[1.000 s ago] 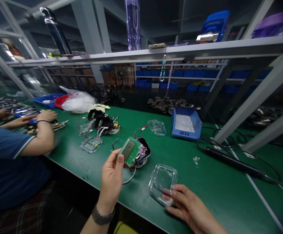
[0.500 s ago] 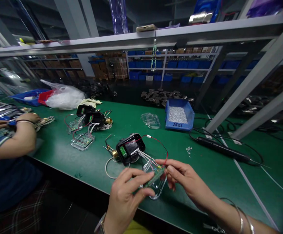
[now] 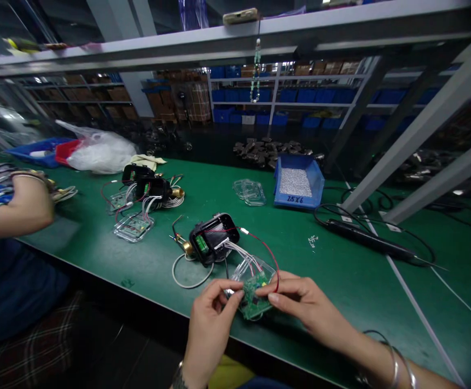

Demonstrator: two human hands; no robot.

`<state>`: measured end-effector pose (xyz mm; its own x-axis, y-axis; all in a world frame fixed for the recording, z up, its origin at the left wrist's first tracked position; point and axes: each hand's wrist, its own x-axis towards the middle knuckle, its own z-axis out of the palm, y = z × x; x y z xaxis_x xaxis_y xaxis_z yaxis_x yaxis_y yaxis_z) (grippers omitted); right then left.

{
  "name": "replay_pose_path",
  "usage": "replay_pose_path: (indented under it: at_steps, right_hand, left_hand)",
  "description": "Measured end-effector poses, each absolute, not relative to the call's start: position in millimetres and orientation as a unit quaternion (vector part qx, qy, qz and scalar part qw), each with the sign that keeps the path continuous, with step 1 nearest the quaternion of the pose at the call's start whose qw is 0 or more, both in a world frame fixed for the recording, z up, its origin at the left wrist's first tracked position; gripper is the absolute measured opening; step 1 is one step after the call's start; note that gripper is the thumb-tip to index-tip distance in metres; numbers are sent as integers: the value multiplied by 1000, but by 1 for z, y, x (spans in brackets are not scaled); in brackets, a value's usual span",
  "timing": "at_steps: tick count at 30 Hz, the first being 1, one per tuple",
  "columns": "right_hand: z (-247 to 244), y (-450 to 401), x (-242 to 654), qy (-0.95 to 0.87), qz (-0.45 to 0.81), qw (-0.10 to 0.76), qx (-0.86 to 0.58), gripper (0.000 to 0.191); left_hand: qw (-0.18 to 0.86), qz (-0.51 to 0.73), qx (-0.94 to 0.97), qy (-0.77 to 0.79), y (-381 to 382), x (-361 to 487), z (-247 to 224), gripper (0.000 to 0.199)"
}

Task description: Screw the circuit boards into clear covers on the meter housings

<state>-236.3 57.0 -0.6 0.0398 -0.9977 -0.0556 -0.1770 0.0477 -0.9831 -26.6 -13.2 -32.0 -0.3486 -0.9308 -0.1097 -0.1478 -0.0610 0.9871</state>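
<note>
My left hand (image 3: 210, 319) and my right hand (image 3: 300, 302) both pinch a clear plastic cover (image 3: 255, 292) that has a green circuit board (image 3: 254, 294) lying in it, near the front edge of the green bench (image 3: 341, 281). White and red wires run from the board to a black housing (image 3: 213, 237) resting on the bench just behind my hands. A brass fitting (image 3: 186, 247) and a looped white cable (image 3: 187, 273) lie at its left.
Similar black units with wires and clear covers (image 3: 138, 205) lie to the left, near a co-worker's arm (image 3: 17, 208). A blue bin of screws (image 3: 298, 186), spare clear covers (image 3: 249, 192) and an electric screwdriver with its cable (image 3: 365, 237) sit farther back and right.
The board went from my left hand alone, held up, into the clear cover that my right hand brought over. Both hands now hold the pair low on the bench; the black housing rests behind.
</note>
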Motion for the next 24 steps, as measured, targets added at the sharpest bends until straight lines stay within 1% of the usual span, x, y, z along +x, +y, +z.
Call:
replay_pose_path:
  at_steps: [2, 3, 5, 6, 7, 8, 9, 10, 11, 12, 13, 14, 15, 16, 18, 19, 20, 22, 24]
  right_hand:
    - [-1, 60, -229, 565, -394, 397, -607, 26]
    - [-2, 61, -223, 574, -373, 331, -650, 28]
    - [-5, 64, -211, 572, -324, 174, -733, 31]
    - [-6, 65, -204, 563, -306, 110, -760, 31]
    - [-6, 65, -199, 552, -296, 74, -776, 28]
    - [-5, 65, -195, 543, -297, 74, -782, 24]
    - [-3, 64, -192, 537, -307, 108, -778, 18]
    - [0, 63, -192, 534, -321, 172, -763, 12]
    - [4, 61, -194, 526, -336, 252, -740, 10]
    - [8, 59, -198, 515, -348, 330, -711, 16]
    - [12, 56, -206, 507, -353, 385, -686, 24]
    - [14, 52, -215, 510, -347, 401, -678, 30]
    - [14, 49, -226, 524, -324, 377, -692, 35]
    - [12, 45, -237, 542, -283, 322, -723, 37]
    - [4, 40, -258, 570, -173, 195, -779, 36]
    - [-1, 39, -266, 575, -130, 156, -792, 32]
    - [-7, 41, -271, 580, -104, 139, -796, 26]
    - [-19, 50, -270, 596, -91, 136, -786, 16]
    - [-29, 66, -257, 618, -89, 130, -770, 15]
  left_hand:
    - [329, -527, 435, -652, -10, -25, -28, 26]
    - [321, -527, 416, -668, -7, -24, -27, 30]
    - [315, -534, 388, -681, -1, -23, -26, 51]
    - [319, -532, 387, -682, 3, -23, -28, 60]
    - [327, -524, 393, -681, 6, -24, -30, 61]
    - [337, -513, 405, -678, 9, -24, -33, 55]
    - [344, -504, 418, -673, 10, -24, -36, 45]
    - [350, -498, 429, -667, 11, -23, -38, 36]
    - [357, -493, 439, -661, 11, -22, -39, 31]
    - [361, -491, 445, -656, 10, -21, -38, 31]
    - [361, -494, 447, -652, 9, -19, -37, 32]
    - [358, -500, 446, -651, 7, -17, -35, 34]
    - [350, -504, 442, -654, 6, -16, -32, 35]
    - [340, -507, 437, -661, 5, -14, -30, 35]
    - [319, -502, 428, -680, 4, -11, -26, 32]
    - [313, -495, 426, -690, 4, -10, -25, 31]
    - [308, -488, 423, -698, 4, -9, -25, 30]
    - [301, -474, 419, -714, 3, -8, -27, 27]
    - [298, -453, 413, -732, 3, -9, -30, 24]
